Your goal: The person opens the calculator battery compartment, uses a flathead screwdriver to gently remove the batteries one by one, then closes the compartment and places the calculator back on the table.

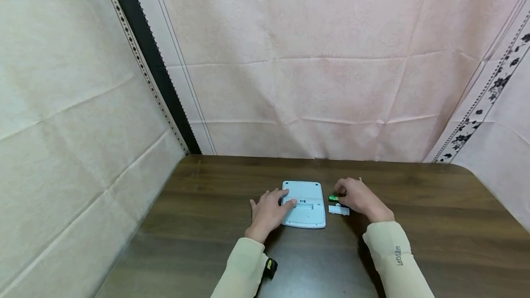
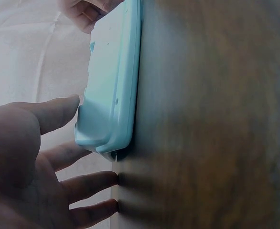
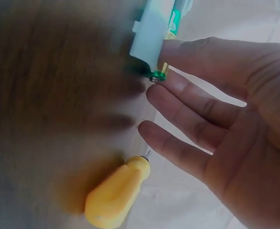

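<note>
A flat light blue device point(image 1: 304, 218) lies on the table with its battery slot and screw holes facing up. My left hand point(image 1: 268, 209) is at its left edge, thumb and index finger reaching onto it and the other fingers spread beside it. To the right, my right hand point(image 1: 359, 197) pinches a green and gold battery point(image 1: 333, 198) between thumb and fingers. Just in front of the battery is the small light blue battery cover point(image 1: 338, 209). The right wrist view shows the cover point(image 3: 152, 36) overlapping part of the battery point(image 3: 158, 75).
A yellow-handled screwdriver point(image 3: 113, 195) lies on the table near the right hand's little finger; the hand mostly hides it in the head view. The brown wooden table point(image 1: 198, 243) meets pale cloth point(image 1: 331, 82) at its back edge and sides.
</note>
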`<state>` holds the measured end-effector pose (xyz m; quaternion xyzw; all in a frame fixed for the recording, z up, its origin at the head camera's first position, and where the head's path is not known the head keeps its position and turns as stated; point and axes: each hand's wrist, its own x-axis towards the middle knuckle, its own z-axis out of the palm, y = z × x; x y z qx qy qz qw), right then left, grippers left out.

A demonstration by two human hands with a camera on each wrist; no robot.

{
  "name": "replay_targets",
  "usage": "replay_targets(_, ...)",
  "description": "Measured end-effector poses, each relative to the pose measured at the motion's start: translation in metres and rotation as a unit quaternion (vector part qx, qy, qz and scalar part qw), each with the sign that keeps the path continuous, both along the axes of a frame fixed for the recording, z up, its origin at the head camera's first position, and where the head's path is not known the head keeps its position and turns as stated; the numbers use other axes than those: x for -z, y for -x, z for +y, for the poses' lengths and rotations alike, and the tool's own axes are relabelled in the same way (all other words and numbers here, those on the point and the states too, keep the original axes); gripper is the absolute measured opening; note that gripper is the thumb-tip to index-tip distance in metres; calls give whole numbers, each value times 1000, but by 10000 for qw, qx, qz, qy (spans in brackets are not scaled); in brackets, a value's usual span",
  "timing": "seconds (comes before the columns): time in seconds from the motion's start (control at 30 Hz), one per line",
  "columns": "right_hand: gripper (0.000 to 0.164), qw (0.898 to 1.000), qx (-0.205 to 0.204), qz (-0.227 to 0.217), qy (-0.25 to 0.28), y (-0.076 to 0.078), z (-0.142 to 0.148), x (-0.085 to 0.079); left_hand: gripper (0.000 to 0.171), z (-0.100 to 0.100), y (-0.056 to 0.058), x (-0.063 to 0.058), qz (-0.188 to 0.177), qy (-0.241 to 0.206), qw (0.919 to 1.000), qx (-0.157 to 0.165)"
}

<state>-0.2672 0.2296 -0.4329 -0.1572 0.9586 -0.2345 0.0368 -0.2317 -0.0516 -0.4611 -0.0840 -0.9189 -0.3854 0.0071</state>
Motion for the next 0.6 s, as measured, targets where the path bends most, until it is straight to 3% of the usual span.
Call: replay_targets(0.6, 14, 9995, 213, -126, 205, -6, 5, -13, 52, 0, 2, 0, -29, 60, 10000, 17)
